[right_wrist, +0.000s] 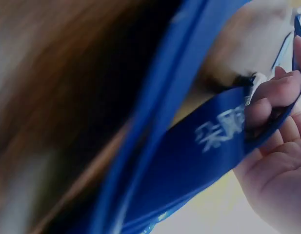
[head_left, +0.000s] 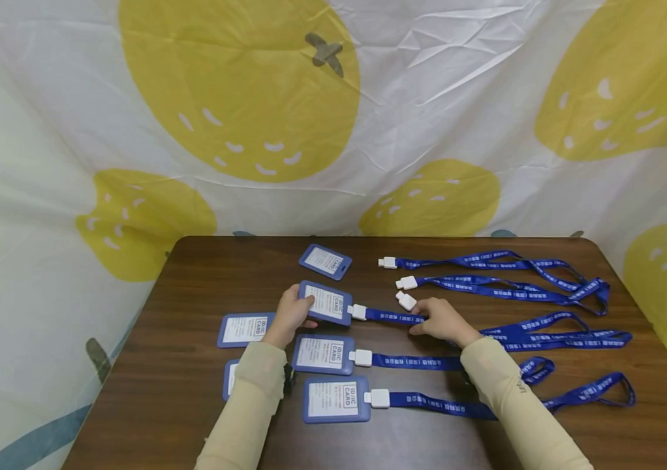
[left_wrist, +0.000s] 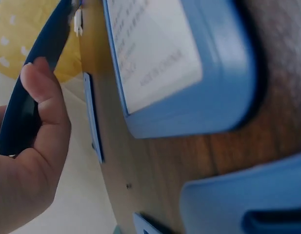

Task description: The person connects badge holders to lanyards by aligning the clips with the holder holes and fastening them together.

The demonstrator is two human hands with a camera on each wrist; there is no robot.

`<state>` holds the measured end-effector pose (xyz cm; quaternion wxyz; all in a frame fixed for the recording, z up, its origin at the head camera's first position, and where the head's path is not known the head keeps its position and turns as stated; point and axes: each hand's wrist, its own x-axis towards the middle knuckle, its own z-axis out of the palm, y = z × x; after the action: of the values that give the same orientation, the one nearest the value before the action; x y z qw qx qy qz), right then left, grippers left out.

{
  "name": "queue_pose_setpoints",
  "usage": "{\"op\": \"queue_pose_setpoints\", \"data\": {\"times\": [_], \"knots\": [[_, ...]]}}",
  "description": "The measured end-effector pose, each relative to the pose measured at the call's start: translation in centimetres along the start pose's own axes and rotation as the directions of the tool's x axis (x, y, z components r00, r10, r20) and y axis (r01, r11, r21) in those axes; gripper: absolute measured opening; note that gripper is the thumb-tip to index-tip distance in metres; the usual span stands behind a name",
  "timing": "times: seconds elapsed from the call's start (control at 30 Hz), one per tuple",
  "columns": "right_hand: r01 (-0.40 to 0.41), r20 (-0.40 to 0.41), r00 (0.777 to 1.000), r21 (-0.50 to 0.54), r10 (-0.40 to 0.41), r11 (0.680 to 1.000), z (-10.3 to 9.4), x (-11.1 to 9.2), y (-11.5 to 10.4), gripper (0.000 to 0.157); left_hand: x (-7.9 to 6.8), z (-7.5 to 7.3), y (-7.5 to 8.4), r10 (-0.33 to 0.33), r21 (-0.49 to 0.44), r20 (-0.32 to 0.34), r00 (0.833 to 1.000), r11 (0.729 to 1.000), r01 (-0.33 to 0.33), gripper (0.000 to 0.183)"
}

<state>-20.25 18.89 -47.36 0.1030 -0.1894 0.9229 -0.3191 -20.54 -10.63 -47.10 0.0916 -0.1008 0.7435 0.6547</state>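
In the head view my left hand [head_left: 291, 316] holds a blue ID card holder [head_left: 327, 304] by its left side, the thumb on its face. The left wrist view shows the holder [left_wrist: 21, 109] edge-on between thumb and fingers. A white clip [head_left: 359, 312] sits at the holder's right end, with a blue lanyard [head_left: 392, 316] running right from it. My right hand [head_left: 442, 321] grips this strap; printed strap [right_wrist: 204, 141] passes through the fingers in the right wrist view. Just above that hand lies another white clip [head_left: 406, 300]; its strap is hidden.
Two card holders with lanyards, one [head_left: 323, 354] behind the other [head_left: 337, 399], lie nearer me. Loose card holders rest at the back [head_left: 325, 262] and at left [head_left: 245, 329], one [head_left: 230, 378] partly under my sleeve. Two lanyards [head_left: 474, 261] [head_left: 486, 287] stretch along the back right.
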Motion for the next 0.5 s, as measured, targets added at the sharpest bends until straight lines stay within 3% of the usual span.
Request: {"op": "queue_pose_setpoints", "data": {"times": [0.13,0.27,0.4,0.5], "knots": [[-0.006,0.02,1.0,-0.038,0.007,0.999,-0.33,-0.34,0.34,0.031,-0.08,-0.21,0.0,-0.057,0.051,0.0,0.998,0.997,0.057,0.034],[-0.02,-0.007,1.0,-0.077,0.02,0.997,-0.24,-0.44,0.37,0.037,-0.29,-0.32,0.01,-0.073,0.166,-0.037,0.997,0.983,0.078,0.038],[-0.041,-0.085,0.996,-0.101,0.032,0.994,-0.25,-0.31,0.09,0.031,-0.37,-0.5,0.05,-0.014,0.302,-0.088,0.996,0.953,0.04,0.037],[-0.047,-0.137,0.99,-0.114,0.031,0.992,-0.33,-0.08,-0.19,0.025,-0.37,-0.76,0.02,0.068,0.437,-0.099,0.993,0.899,-0.018,0.035]]}}
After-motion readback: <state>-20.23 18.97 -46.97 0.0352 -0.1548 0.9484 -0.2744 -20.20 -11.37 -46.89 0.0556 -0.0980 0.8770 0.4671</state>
